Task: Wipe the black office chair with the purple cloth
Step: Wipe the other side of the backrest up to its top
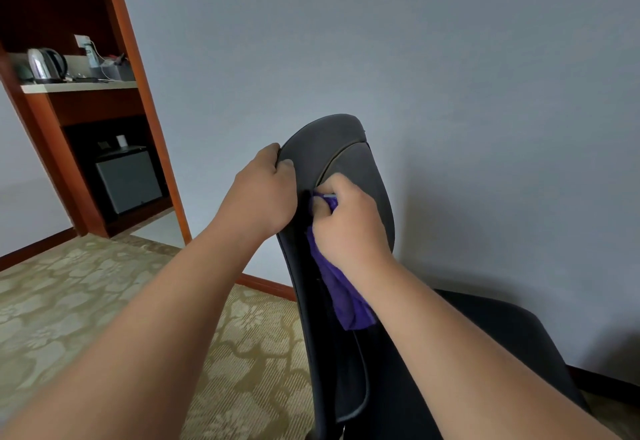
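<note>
The right hand (pixel 349 228) is clutching the purple cloth (pixel 346 294) against the black office chair (pixel 360 169) backrest at frame centre, while the left hand (pixel 263 193) is gripping its upper edge.

- The chair (pixel 349 162) is covered in dark, matt cloth; a thin, smoother piping runs along its seams.
- The cloth (pixel 346 294) is soft purple fabric, slightly fuzzy, hanging in loose folds.
- The cabinet (pixel 138 76) is reddish-brown wood with a smooth, half-glossy varnish; the skirting board (pixel 266 285) looks the same.
- The kettle (pixel 43 63) is shiny metal with a glossy black handle.
- The bench (pixel 79 86) under it is pale and smooth.
- The fridge (pixel 128 181) door is grey and smooth, with a dull sheen.
- The carpet (pixel 104 301) is matt with a ribbed pile.
- The wall (pixel 381 41) is matt and even.
</note>
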`<state>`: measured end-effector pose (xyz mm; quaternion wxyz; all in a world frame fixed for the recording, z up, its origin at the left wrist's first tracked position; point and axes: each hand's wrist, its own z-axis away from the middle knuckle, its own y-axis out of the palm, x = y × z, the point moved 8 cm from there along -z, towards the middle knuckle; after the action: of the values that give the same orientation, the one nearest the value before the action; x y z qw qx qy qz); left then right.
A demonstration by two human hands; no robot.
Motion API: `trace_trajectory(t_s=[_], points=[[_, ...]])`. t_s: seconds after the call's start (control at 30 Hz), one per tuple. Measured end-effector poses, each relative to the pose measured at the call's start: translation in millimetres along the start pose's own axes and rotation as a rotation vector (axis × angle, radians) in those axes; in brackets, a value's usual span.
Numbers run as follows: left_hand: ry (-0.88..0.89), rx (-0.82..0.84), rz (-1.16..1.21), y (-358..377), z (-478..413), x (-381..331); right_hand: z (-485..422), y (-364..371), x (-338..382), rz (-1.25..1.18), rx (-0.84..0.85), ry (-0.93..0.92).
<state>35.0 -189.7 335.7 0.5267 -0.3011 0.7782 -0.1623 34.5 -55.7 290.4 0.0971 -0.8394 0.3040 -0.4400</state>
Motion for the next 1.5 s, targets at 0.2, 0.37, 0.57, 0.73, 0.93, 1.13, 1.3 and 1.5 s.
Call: trace_trajectory(t_s=[0.2, 0.37, 0.57, 0.73, 0.93, 1.13, 1.3, 1.5], points=[[0.010, -0.011, 0.027, 1.9, -4.8, 5.5, -71.1, 8.0, -34.0, 0.106, -0.002, 0.160], [-0.012, -0.013, 0.024, 1.6, -4.6, 6.8, -95.2, 18.7, -43.3, 0.140, 0.039, 0.176], [0.006, -0.003, 0.039, 2.9, -7.1, 4.7, -74.9, 12.8, -37.0, 0.050, 0.051, 0.224], [0.002, -0.007, 0.011, 1.7, -8.6, 4.2, -9.8, 7.2, -3.3, -0.071, 0.063, 0.176], [-0.032, 0.014, 0.026, 4.1, -3.2, 2.0, 37.1, 5.3, 8.7, -0.050, 0.126, 0.024], [-0.050, 0.016, 0.061, 0.9, -1.4, 3.5, -3.1, 5.0, -13.1, -0.098, 0.013, 0.087], [-0.059, 0.004, 0.064, -0.3, -1.8, 5.1, -58.0, 11.7, -32.5, -0.003, 0.035, 0.159], [-0.068, -0.008, 0.056, 0.8, -7.8, 9.9, -106.2, 18.7, -49.9, 0.113, 0.064, 0.219]])
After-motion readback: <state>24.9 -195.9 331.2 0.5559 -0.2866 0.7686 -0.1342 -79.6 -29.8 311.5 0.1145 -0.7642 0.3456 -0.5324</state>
